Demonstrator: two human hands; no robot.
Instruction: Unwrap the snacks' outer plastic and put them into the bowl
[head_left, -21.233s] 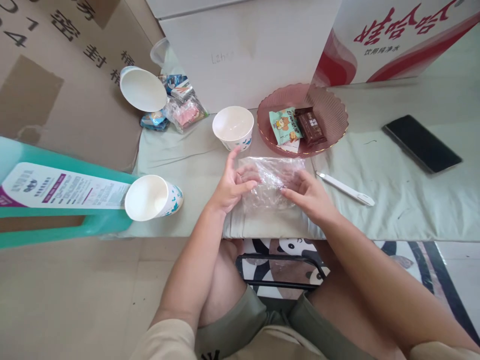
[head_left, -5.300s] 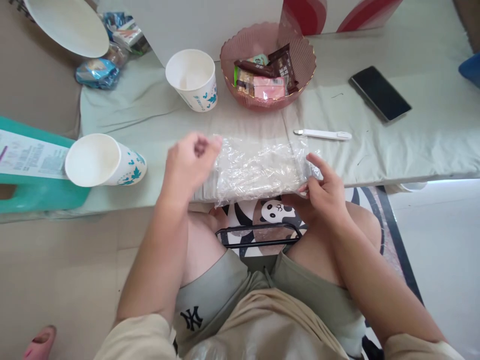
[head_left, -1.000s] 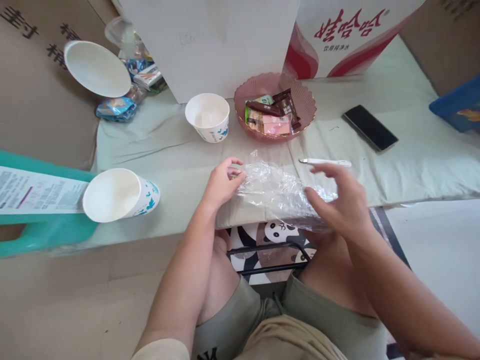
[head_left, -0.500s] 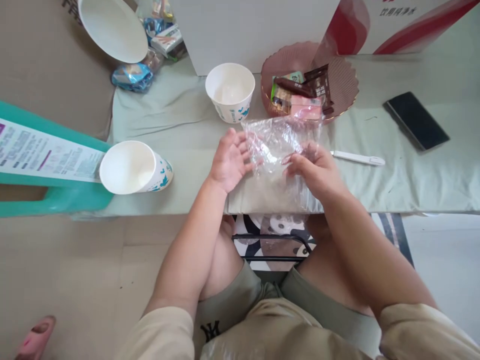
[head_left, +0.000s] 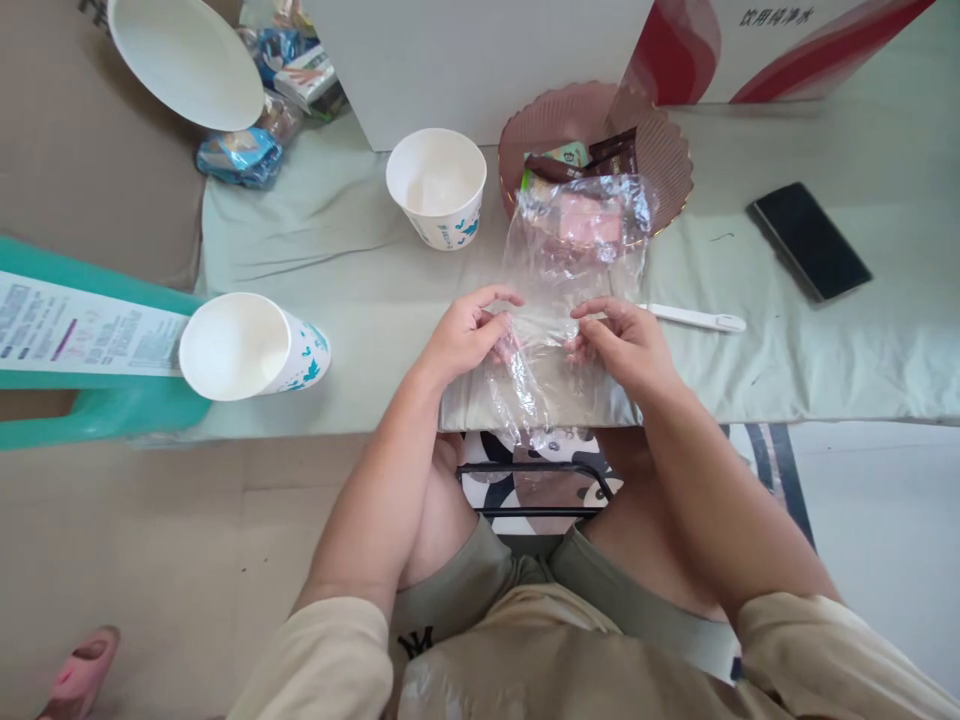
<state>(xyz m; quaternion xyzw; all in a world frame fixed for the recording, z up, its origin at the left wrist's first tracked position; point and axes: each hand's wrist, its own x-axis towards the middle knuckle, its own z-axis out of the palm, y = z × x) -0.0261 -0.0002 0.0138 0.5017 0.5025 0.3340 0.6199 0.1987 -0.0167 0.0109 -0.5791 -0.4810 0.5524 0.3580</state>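
Observation:
A clear, crinkled plastic bag (head_left: 536, 265) spreads between my hands, its far end over the front rim of a pink ribbed bowl (head_left: 679, 175) and its near end hanging at the table edge. My left hand (head_left: 472, 330) pinches the bag's left side between thumb and curled fingers. On the other side, my right hand (head_left: 619, 340) grips the bag with thumb and fingertips. Through the film shows a pink packet (head_left: 591, 218) in the bowl, beside dark brown wrappers (head_left: 615, 155). A white-handled utensil (head_left: 701, 318) lies just right of my right hand.
Paper cups stand on the cloth: one upright (head_left: 439, 185), another (head_left: 240, 345) at the left beside a green plastic frame (head_left: 112, 410). A black phone (head_left: 810, 240) lies right. Behind are a white box (head_left: 480, 60), snack packets (head_left: 240, 155) and a white oval bowl (head_left: 187, 60).
My left hand has gone from spread fingers to a pinch on the bag. The bag now stretches farther out over the bowl and down toward the table edge. The view has shifted slightly.

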